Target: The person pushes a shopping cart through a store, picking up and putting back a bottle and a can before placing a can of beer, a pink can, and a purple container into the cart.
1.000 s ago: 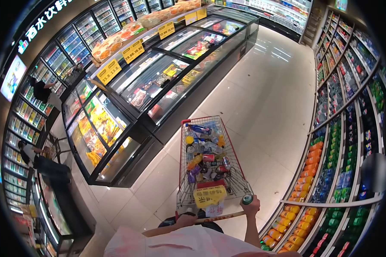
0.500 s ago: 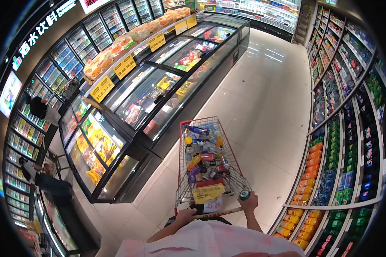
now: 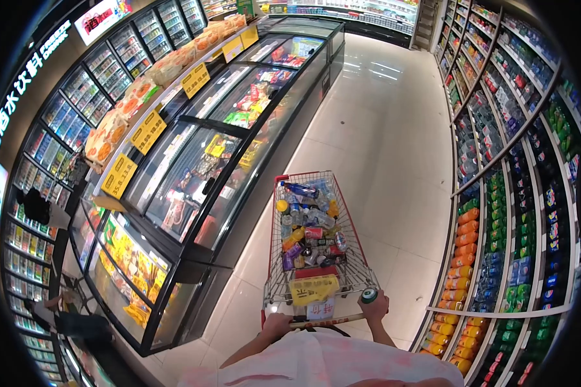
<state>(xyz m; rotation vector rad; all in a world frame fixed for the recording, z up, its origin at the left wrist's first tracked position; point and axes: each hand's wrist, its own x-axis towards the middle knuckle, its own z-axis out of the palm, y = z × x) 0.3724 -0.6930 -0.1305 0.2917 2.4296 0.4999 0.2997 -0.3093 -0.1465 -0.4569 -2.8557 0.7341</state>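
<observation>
Cart mid-aisle on tiled floor. Freezer close on its left, drink shelves on its right.

Basket is heaped with bottles and cans. I judge it heavy, slow to start and stop; the wire frame is stiff and should roll freely on smooth tile. I'd hold it by the handle bar, one grip at each end.

Left hand is curled closed round the bar's left end. Right hand is closed at the right end, clasping a green can, which looks slick and easily dropped.

Against half a second ago: the freezer's near corner has slid back and leftward, the cart is further along the aisle, and both grips are unchanged.
</observation>
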